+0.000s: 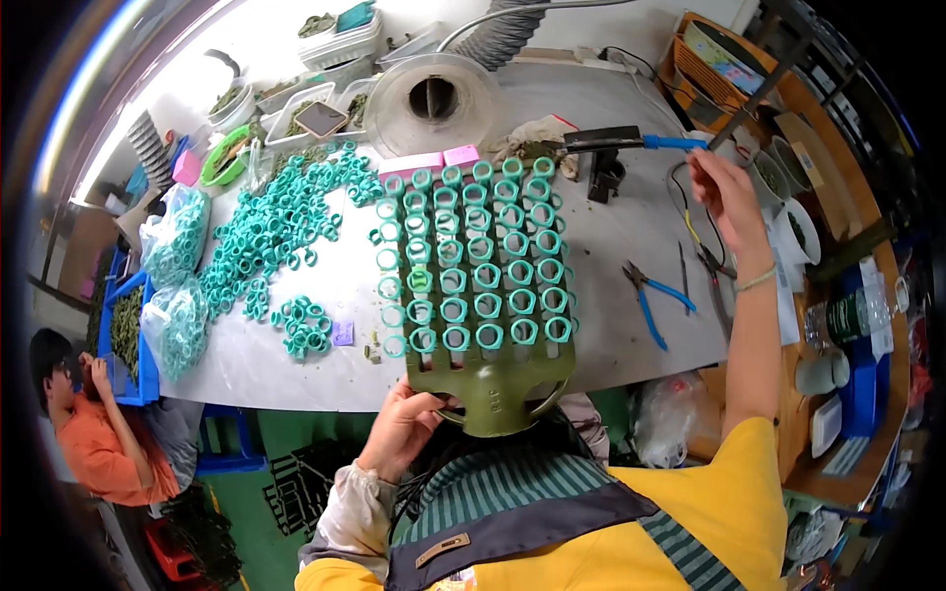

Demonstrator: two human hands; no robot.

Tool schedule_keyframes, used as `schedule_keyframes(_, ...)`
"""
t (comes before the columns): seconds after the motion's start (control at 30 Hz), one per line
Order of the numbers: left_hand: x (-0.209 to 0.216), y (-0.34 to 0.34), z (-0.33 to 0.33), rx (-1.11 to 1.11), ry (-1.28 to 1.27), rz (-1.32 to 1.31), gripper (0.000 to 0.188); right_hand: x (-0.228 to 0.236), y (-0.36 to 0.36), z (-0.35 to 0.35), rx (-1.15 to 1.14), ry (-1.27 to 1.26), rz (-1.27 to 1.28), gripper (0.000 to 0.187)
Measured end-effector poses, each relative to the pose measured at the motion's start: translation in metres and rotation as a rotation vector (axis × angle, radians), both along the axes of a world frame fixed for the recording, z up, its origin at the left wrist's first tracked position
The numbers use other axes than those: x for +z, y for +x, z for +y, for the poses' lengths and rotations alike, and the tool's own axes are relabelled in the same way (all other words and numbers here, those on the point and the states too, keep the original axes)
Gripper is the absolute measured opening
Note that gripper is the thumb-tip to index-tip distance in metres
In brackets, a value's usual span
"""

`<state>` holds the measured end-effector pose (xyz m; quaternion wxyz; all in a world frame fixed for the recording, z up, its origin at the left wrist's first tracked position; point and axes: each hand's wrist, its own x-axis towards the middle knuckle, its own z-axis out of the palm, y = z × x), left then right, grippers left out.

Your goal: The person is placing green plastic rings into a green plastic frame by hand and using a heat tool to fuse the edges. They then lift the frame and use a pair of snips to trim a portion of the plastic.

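Note:
My left hand [401,426] grips the looped handle at the near end of an olive-green slotted rack [491,384]. Rows of teal rings [454,309] stand across the rack, and one ring at its left looks brighter green. Off to the right, my raised right hand [731,202] has loosely bent fingers just below the end of a blue-handled tool [674,143]. That tool rests on a small black stand [605,177]. Whether the fingertips touch the handle is hard to make out, but nothing shows inside the hand.
Loose teal rings [266,231] lie heaped at left, beside plastic bags of rings [173,236]. Blue-handled pliers [650,307] lie at right. A round clear hood [394,108] with a grey hose [501,37] stands behind. Another person [103,443] in orange sits at far left.

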<state>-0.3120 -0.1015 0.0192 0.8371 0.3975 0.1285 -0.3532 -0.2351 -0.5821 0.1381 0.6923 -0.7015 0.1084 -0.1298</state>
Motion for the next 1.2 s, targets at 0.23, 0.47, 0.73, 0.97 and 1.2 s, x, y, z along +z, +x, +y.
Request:
schedule_keyframes(0.23, 0.038, 0.032, 0.03, -0.186, 0.02, -0.318, 0.049, 0.086, -0.011, 0.073, 0.262, -0.659, -0.155, 0.027)
schedule_keyframes(0.47, 0.052, 0.049, 0.013, -0.4, 0.038, -0.36, 0.043, 0.122, -0.108, 0.076, 0.372, -0.567, 0.334, 0.027)
schedule_keyframes(0.73, 0.059, 0.055, -0.101, -0.918, -0.076, -0.51, 0.053, 0.163, -0.349, 0.088, 0.066, -0.922, 0.628, 0.017)
schedule_keyframes(0.97, 0.025, -0.034, -0.251, -1.472, -0.337, -0.609, 0.037, 0.174, -0.499, 0.202, -0.262, -0.998, 0.574, 0.022)
schedule_keyframes(1.2, -0.036, -0.073, -0.318, -1.466, -0.137, -1.85, 0.036, 0.106, -0.543, 0.276, -0.751, -0.783, 1.063, 0.021)
